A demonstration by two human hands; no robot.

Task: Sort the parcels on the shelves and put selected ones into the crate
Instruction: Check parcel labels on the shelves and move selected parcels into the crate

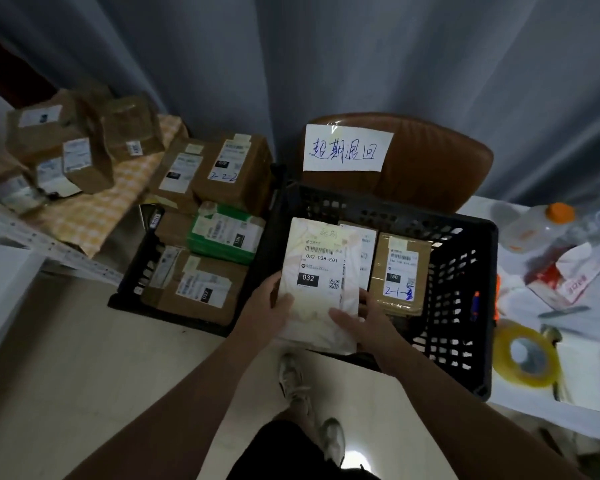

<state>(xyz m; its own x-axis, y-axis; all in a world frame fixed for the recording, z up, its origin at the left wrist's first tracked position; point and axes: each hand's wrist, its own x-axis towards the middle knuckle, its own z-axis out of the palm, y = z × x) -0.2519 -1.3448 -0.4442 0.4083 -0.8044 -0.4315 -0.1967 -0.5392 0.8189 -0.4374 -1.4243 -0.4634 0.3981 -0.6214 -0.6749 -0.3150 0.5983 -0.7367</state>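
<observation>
I hold a white soft parcel (317,271) with a label reading 032 over the near left part of a black perforated crate (465,271). My left hand (269,306) grips its lower left edge and my right hand (355,318) grips its lower right corner, thumb on top. Inside the crate lie a brown box (400,271) marked 2-1-5 and another white parcel (364,244), partly hidden behind the one I hold.
A second black crate (132,289) on the floor at left holds brown boxes and a green parcel (226,237). More brown boxes sit on a checked cloth (94,216) at far left. A brown chair (430,161) carries a handwritten sign. The white table (534,317) at right holds tape, a bottle and a marker.
</observation>
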